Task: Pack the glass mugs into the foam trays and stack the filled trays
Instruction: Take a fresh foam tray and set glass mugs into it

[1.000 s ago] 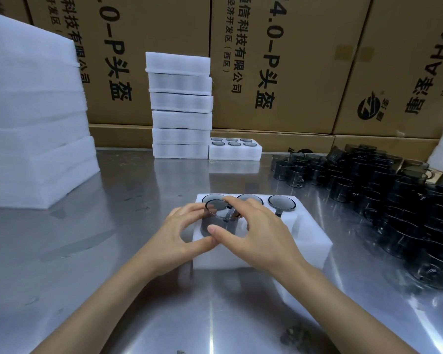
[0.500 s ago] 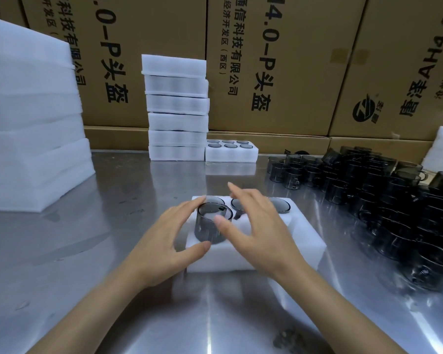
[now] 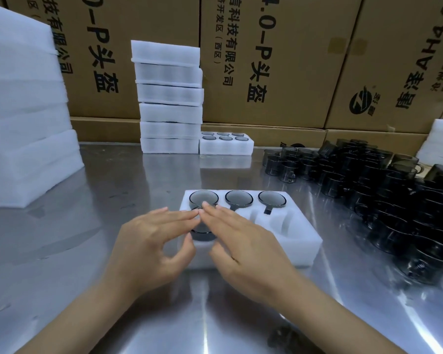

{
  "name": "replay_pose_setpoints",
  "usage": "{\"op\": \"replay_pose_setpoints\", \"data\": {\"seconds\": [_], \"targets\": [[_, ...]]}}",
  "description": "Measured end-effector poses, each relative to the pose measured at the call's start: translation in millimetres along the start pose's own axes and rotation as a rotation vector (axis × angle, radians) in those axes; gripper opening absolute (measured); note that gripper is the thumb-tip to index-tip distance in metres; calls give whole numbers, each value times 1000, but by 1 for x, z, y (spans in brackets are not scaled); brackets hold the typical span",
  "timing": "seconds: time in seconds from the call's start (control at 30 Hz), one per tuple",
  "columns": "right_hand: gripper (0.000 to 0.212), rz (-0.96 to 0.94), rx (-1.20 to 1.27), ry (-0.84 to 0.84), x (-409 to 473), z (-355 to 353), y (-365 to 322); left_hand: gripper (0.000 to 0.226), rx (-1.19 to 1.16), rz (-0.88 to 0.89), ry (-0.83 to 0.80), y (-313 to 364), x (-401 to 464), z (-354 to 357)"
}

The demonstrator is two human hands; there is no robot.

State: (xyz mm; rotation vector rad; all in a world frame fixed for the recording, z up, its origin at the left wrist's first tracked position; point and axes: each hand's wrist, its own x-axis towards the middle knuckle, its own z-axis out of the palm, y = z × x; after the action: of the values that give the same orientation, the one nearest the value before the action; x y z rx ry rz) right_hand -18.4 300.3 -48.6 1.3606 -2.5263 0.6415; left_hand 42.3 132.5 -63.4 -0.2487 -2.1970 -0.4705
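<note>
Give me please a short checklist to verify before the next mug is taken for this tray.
1. Fourth mug seated flush in the front-left pocket: cannot tell, both hands cover it.
2. Back row filled with three mugs: ok.
3. Free pockets in the foam tray, front middle and front right: ok.
4. Left hand free: ok, fingers straight.
5. Right hand free: ok.
6. Loose mugs waiting on the right: ok.
</note>
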Motion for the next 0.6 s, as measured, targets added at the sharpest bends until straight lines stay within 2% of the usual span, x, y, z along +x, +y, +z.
{"op": "replay_pose_setpoints", "data": {"seconds": [0.37, 0.6], "targets": [[58, 36, -63, 6, 3, 5, 0, 34, 49, -18, -86, -1, -2, 3], [64, -38, -115, 61, -2, 12, 5, 36, 55, -22, -52, 0, -4, 6]]}}
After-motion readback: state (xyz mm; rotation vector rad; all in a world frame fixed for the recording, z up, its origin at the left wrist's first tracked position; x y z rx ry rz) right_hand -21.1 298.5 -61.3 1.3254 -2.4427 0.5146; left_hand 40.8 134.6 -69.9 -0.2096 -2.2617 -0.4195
